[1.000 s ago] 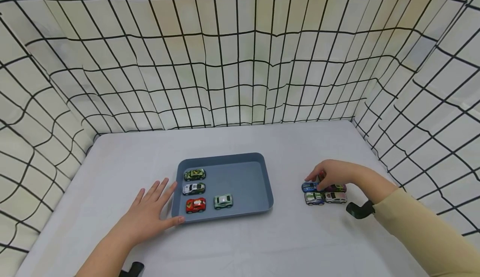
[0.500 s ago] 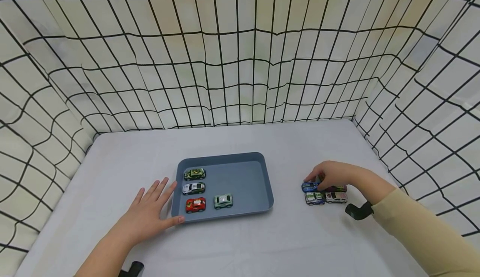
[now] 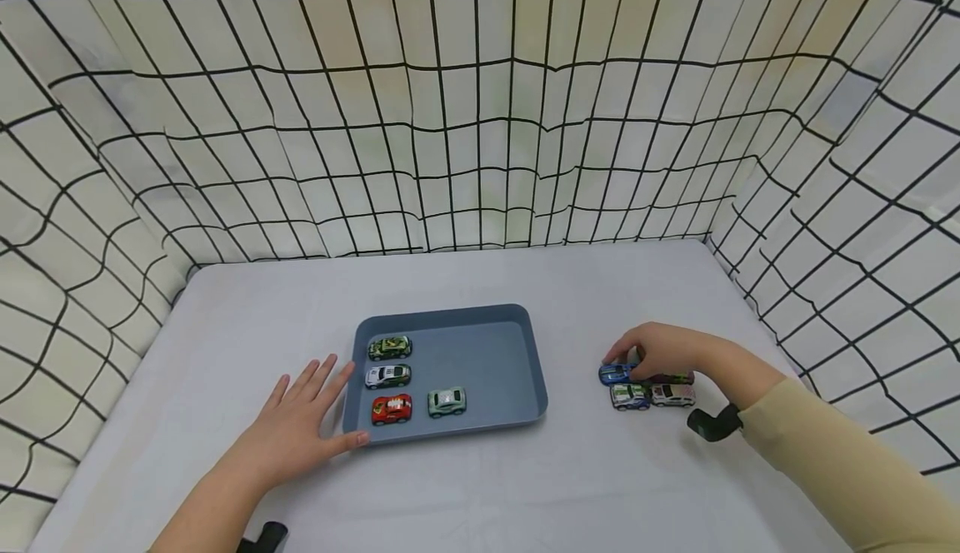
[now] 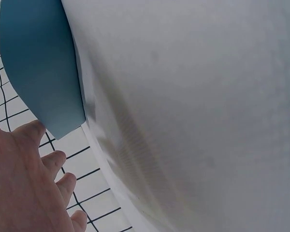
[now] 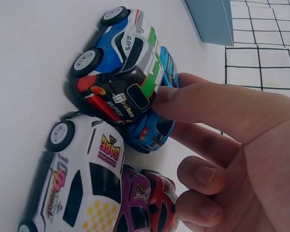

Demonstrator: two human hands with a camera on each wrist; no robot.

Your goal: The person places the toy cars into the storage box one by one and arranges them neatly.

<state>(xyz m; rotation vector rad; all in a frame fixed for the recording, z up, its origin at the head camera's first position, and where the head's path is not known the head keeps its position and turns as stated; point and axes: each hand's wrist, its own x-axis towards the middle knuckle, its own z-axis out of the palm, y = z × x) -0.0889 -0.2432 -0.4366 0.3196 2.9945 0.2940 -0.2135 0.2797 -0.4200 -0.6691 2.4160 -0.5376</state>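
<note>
a blue toy car [image 3: 613, 375] sits to the right of the tray [image 3: 487, 370], grasped between the thumb and fingers of a person's right hand [image 3: 663, 349]; whether its wheels are off the table [image 3: 480, 486] cannot be told. the step in hand looks to be picking one car from the cluster, and the next move likely calls for a lift clear of its neighbours, a carry left and a gentle set-down in the tray's bare right part. close about the blue car, all right of the tray, wait a multicoloured car [image 5: 121, 65], a white car [image 5: 84, 179], a purple car [image 5: 134, 203] and a red-and-black car [image 5: 159, 198]. inside the tray, a camouflage car [image 3: 389, 348], a silver car [image 3: 387, 376] and a red car [image 3: 392, 410] line its left side, a pale green car [image 3: 447, 402] beside the red one. the left hand [image 3: 288, 432], fingers straight and spread, grips nothing at the tray's left edge, its thumb by the near corner. beyond the tray rises black-gridded white sheeting [image 3: 457, 149].
</note>
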